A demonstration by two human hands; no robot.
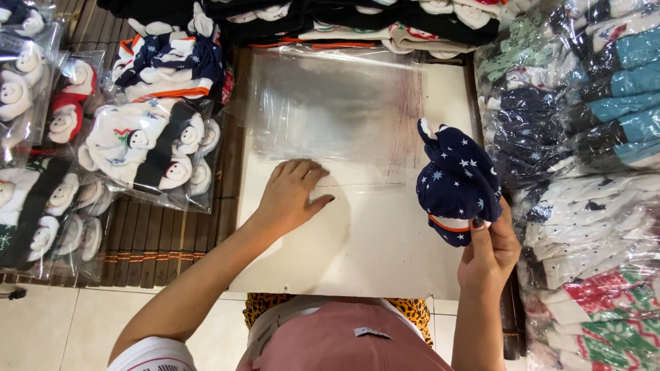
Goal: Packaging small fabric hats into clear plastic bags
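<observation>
**Starred socks held beside a clear bag**

The right hand [489, 253] pinches a bundle of navy star-print socks [457, 184] at its orange-trimmed end, holding it upright above the right edge of the white tabletop [385, 254]. The left hand [290, 196] lies flat, fingers together, on the near edge of a clear plastic bag [330, 113] spread on the board. Bagged sock packs [148, 148] are heaped at both sides.

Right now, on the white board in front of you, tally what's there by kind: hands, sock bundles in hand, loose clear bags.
Hands: 2, left hand flat on the clear plastic bag, right hand gripping the bundle
Navy star-print sock bundle: 1, held up at the white board right edge
Clear plastic bag: 1, lying flat
Total: 4
</observation>
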